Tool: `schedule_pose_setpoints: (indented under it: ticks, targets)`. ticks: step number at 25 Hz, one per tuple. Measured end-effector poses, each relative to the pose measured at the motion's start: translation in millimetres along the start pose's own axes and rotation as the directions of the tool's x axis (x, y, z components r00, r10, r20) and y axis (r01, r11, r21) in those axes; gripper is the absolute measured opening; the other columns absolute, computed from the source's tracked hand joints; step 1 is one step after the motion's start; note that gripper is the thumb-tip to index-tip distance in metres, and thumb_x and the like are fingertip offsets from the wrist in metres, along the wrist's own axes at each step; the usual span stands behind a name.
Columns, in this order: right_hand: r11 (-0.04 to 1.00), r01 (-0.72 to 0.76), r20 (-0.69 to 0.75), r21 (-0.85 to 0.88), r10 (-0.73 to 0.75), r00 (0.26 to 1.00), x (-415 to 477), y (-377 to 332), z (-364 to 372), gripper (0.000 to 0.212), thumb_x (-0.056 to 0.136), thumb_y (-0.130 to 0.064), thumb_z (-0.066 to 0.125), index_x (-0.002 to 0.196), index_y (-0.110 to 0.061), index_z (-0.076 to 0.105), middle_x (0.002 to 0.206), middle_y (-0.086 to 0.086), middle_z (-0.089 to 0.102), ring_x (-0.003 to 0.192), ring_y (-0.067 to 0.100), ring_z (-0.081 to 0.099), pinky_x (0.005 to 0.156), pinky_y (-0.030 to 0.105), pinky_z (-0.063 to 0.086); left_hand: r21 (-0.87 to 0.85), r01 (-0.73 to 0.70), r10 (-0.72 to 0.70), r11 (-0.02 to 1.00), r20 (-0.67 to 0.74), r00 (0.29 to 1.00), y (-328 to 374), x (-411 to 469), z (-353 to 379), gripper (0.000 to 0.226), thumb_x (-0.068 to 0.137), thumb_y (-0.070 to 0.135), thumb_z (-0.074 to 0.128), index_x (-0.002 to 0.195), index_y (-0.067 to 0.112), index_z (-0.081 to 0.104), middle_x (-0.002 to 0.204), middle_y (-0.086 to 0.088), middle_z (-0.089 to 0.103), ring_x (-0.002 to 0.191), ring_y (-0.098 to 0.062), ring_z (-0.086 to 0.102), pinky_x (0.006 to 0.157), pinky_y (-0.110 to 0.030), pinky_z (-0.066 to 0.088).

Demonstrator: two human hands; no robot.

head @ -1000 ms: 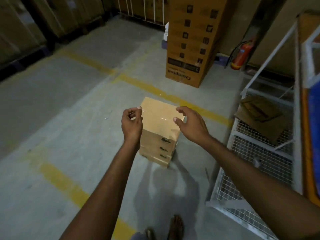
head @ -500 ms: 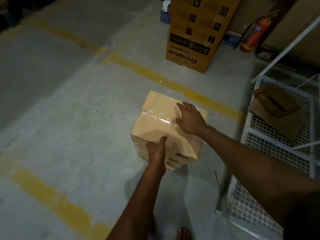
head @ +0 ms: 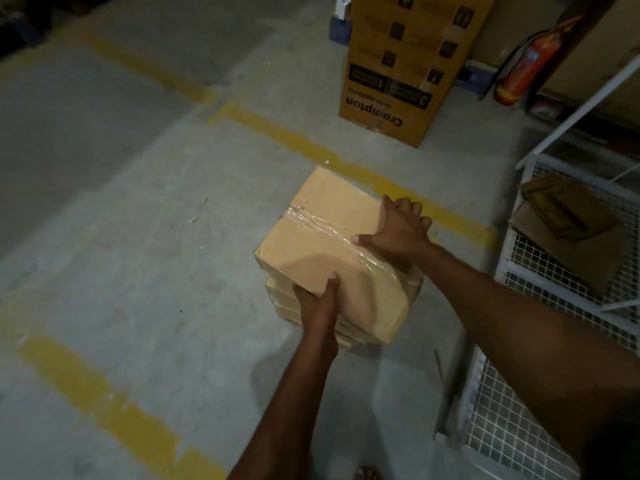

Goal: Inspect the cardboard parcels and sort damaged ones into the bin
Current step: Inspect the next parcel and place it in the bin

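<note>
Tall printed carton (head: 398,67) marked "Crompton" upright on grey concrete floor (head: 138,220). Red fire extinguisher (head: 526,67) leaning beside it, near wall. Worn yellow floor lines (head: 104,396) crossing concrete. Small blue-and-white box (head: 337,27) behind carton, partly hidden.

- Floor (head: 145,271): grey concrete with yellow lines (head: 100,400).
- Parcel stack (head: 332,251) stands on it, between two yellow lines.
- Tall printed carton (head: 398,84) stands beyond the stack.
- Wire bin (head: 540,341) stands right of the stack.
- Red extinguisher (head: 526,67) leans beyond the stack, to its right.
</note>
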State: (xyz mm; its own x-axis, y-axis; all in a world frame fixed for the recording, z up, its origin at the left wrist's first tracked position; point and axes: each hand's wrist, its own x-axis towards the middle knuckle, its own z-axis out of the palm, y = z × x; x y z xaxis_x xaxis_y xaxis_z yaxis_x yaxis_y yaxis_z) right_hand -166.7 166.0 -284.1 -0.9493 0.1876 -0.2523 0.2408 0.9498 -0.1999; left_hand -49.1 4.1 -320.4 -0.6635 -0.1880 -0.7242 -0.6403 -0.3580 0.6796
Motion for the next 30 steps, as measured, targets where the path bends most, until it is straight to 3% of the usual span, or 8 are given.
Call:
schedule_pose_setpoints:
  ticks: [2, 5, 8, 11, 16, 22, 26, 30]
  targets:
    - [0.999, -0.005, -0.105, 0.051, 0.010, 0.994, -21.5, 3.2, -25.8, 0.105, 0.067, -0.087, 0.065, 0.148, -0.024, 0.043, 0.138, 0.010, 0.043, 0.132, 0.032, 0.034, 0.099, 0.047, 0.030, 0.004, -0.137, 0.138, 0.990, -0.044, 0.990, 20.0, -18.5, -7.5, 0.079, 0.094, 0.037, 0.078, 0.160, 0.026, 0.036, 0.150, -0.003, 0.058, 0.130, -0.024, 0.059, 0.107, -0.041, 0.051]
    - [0.933, 0.016, -0.244, 0.360, 0.078, 0.967, -64.8, 0.6, -80.2, 0.078, 0.078, -0.081, 0.063, 0.127, -0.022, 0.049, 0.134, 0.007, 0.043, 0.130, 0.032, 0.043, 0.104, 0.047, 0.038, 0.074, -0.344, 0.350, 0.936, -0.083, 0.933, 64.5, -61.1, -8.3, 0.084, 0.084, 0.062, 0.076, 0.155, 0.035, 0.042, 0.147, 0.002, 0.060, 0.132, -0.025, 0.059, 0.112, -0.052, 0.050]
    - [0.818, 0.078, -0.249, 0.570, 0.081, 0.965, -124.5, -3.7, -149.3, 0.079, 0.078, -0.074, 0.071, 0.125, -0.020, 0.038, 0.135, 0.005, 0.050, 0.120, 0.030, 0.056, 0.090, 0.036, 0.045, 0.184, -0.495, 0.516, 0.849, -0.086, 0.852, 109.3, -132.6, -4.1, 0.091, 0.074, 0.087, 0.064, 0.152, 0.049, 0.038, 0.152, 0.009, 0.054, 0.138, -0.027, 0.054, 0.113, -0.061, 0.045]
    - [0.753, 0.105, -0.282, 0.649, 0.111, 0.953, -187.9, -7.4, -213.4, 0.086, 0.078, -0.079, 0.068, 0.134, -0.022, 0.038, 0.135, 0.004, 0.062, 0.119, 0.032, 0.061, 0.092, 0.040, 0.050, 0.236, -0.577, 0.610, 0.782, -0.098, 0.786, 154.1, -217.1, -1.6, 0.089, 0.070, 0.097, 0.060, 0.147, 0.058, 0.038, 0.148, 0.015, 0.056, 0.134, -0.025, 0.056, 0.109, -0.062, 0.048]
    - [0.677, 0.208, -0.515, 0.706, 0.289, 0.807, -302.0, -4.5, -298.8, 0.078, 0.076, -0.089, 0.058, 0.120, -0.024, 0.051, 0.118, 0.002, 0.069, 0.106, 0.031, 0.065, 0.084, 0.041, 0.052, 0.295, -0.725, 0.777, 0.622, -0.112, 0.620, 196.3, -362.3, 2.0, 0.063, 0.081, 0.085, 0.063, 0.126, 0.041, 0.055, 0.117, 0.019, 0.067, 0.099, -0.005, 0.066, 0.087, -0.038, 0.057]
    - [0.622, 0.295, -0.636, 0.725, 0.441, 0.633, -431.5, 26.6, -362.5, 0.067, 0.076, -0.087, 0.057, 0.104, -0.028, 0.041, 0.098, -0.006, 0.059, 0.086, 0.018, 0.055, 0.073, 0.034, 0.038, 0.305, -0.824, 0.871, 0.477, -0.033, 0.491, 192.2, -497.2, 2.3, 0.061, 0.084, 0.080, 0.063, 0.115, 0.028, 0.053, 0.110, 0.012, 0.064, 0.090, -0.007, 0.060, 0.063, -0.019, 0.036]
    - [0.624, 0.317, -0.654, 0.714, 0.434, 0.620, -515.3, 59.1, -365.2, 0.066, 0.083, -0.075, 0.066, 0.118, -0.022, 0.050, 0.100, -0.008, 0.058, 0.096, 0.024, 0.065, 0.074, 0.034, 0.045, 0.274, -0.874, 0.878, 0.401, 0.157, 0.452, 161.2, -557.5, -12.5, 0.058, 0.085, 0.072, 0.069, 0.123, 0.035, 0.046, 0.117, 0.012, 0.057, 0.104, -0.011, 0.059, 0.077, -0.026, 0.046]
    - [0.584, 0.415, -0.674, 0.698, 0.339, 0.656, -602.9, 108.7, -373.0, 0.072, 0.084, -0.043, 0.082, 0.143, -0.022, 0.045, 0.122, -0.011, 0.058, 0.109, 0.013, 0.058, 0.093, 0.033, 0.048, 0.251, -0.886, 0.783, 0.390, 0.416, 0.462, 137.4, -610.1, -27.3, 0.091, 0.076, 0.053, 0.089, 0.145, 0.031, 0.033, 0.127, 0.010, 0.051, 0.114, -0.015, 0.056, 0.096, -0.038, 0.049]
